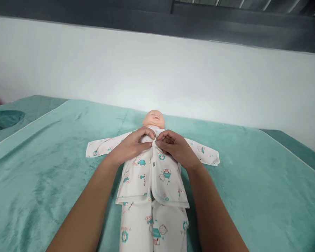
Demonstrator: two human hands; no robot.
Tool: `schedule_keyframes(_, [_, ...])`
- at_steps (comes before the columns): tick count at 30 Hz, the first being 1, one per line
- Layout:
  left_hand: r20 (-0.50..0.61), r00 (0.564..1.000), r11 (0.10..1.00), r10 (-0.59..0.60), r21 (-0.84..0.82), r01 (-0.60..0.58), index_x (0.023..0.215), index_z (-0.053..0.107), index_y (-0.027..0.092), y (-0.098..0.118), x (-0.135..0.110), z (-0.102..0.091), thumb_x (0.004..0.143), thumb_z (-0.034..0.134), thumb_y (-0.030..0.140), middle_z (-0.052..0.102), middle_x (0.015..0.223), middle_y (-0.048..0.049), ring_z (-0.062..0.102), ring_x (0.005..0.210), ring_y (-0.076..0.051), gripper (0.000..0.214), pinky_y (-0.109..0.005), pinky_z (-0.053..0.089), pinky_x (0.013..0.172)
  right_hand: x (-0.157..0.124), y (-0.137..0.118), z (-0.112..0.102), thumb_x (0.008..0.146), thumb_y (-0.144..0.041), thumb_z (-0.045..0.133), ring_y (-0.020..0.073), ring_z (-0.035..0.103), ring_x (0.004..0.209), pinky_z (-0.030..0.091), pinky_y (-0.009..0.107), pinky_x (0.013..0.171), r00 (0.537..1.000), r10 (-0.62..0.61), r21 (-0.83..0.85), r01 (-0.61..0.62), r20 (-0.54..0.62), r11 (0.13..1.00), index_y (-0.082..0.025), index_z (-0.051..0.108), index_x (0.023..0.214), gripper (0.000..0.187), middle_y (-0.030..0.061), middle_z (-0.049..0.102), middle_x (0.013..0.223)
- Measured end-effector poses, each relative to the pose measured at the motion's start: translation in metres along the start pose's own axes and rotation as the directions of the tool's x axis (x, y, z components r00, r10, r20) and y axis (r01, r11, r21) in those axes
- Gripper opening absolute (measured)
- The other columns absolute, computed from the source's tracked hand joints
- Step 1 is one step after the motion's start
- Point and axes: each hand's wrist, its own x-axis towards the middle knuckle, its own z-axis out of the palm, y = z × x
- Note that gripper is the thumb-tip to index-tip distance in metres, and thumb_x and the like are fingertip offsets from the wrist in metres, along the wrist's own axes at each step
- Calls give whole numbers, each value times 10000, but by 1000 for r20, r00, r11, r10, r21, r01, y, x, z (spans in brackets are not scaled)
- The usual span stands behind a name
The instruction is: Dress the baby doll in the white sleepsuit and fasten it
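A baby doll (154, 119) lies on its back, dressed in a white printed jacket (139, 175) and matching trousers (136, 227). Both long sleeves stretch out sideways. At the upper chest my left hand (136, 143) pinches one front edge of the jacket between thumb and fingers. Opposite it, my right hand (172, 144) grips the other front edge, its fingers curled. The two edges meet between my fingertips, where any fastener is hidden. Below my hands a small snap (154, 163) shows on the front edge, and the jacket's hem parts slightly at the bottom.
A green plush blanket (252, 196) spreads under the doll, with wrinkles at the left. Behind it rises a white wall (157, 73) with a dark band (94, 15) above. A darker green round shape (5, 120) lies at the far left.
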Motion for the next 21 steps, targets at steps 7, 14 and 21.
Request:
schedule_keyframes(7, [-4,998,998,63,31,-63,908,604,212,-1,1,-1,833,550,215,595,1123,-62,550,1087,-225,93,-361,423,950,-1,-2,-1,809,-359,657,93,437,562,337,246,538,1000,-2,5,2,6,1000,-222,590,848,158,-64,486,641])
schedule_keyframes(14, [-26,999,999,34,35,-33,760,586,196,1,2,-1,818,540,187,597,1112,-53,562,1057,-213,75,-344,420,936,-1,-6,0,805,-402,653,95,416,559,323,252,527,1000,19,-38,-18,16,999,-218,573,819,201,-57,476,634])
schedule_keyframes(21, [-126,991,996,54,-64,-62,799,615,197,7,-6,-9,835,571,242,621,990,-43,580,960,-198,72,-341,445,871,-26,-38,17,809,-539,626,102,345,492,225,291,488,997,72,-531,-50,20,846,-210,408,579,456,-23,463,544])
